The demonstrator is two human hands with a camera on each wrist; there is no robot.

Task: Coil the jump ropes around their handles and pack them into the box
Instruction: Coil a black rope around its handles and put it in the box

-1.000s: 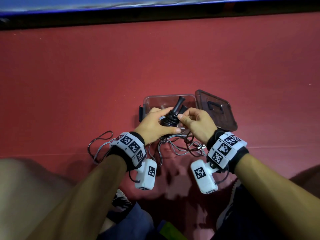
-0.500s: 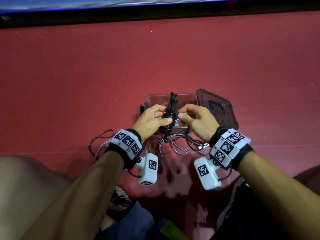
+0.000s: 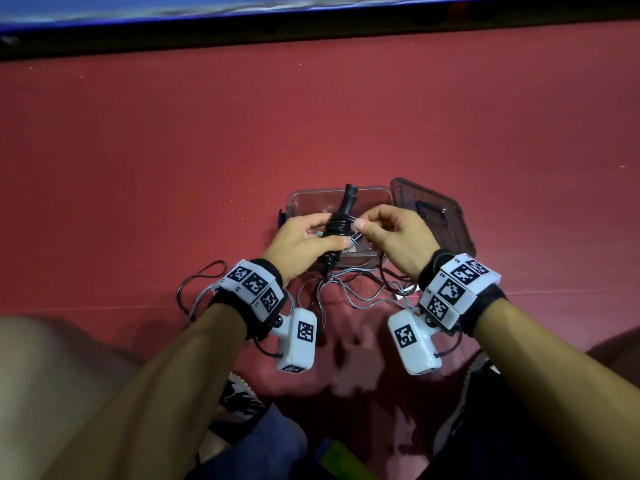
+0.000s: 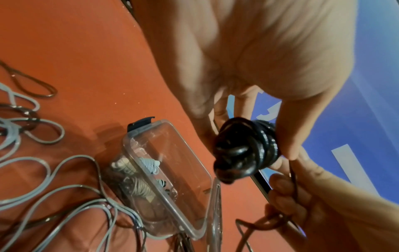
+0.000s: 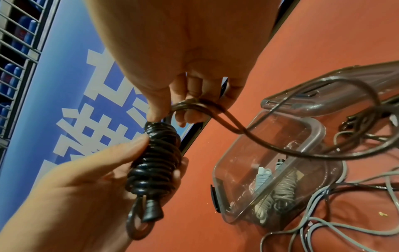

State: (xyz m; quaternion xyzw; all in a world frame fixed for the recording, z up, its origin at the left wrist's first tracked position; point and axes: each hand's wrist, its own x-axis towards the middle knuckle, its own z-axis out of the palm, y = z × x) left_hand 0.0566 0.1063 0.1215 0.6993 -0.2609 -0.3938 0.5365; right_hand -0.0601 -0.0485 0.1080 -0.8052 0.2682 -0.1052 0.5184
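Now black handles (image 3: 341, 221) more upright.

You have a red floor (image 3: 311, 126) filling the frame; at centre on it sit the clear box (image 3: 304, 199), its lid (image 3: 446, 220) just right, and loose grey ropes (image 3: 360, 292) below.

Bare forearms, no sleeves. Each wrist has a black strap (image 3: 258, 308) carrying white blocks printed with black square-code markers (image 3: 252, 284). White camera pod (image 3: 298, 339) with its own marker hangs under each wrist, thin black cable attached. Dark blue shorts, black-and-white shoe (image 3: 239, 398).
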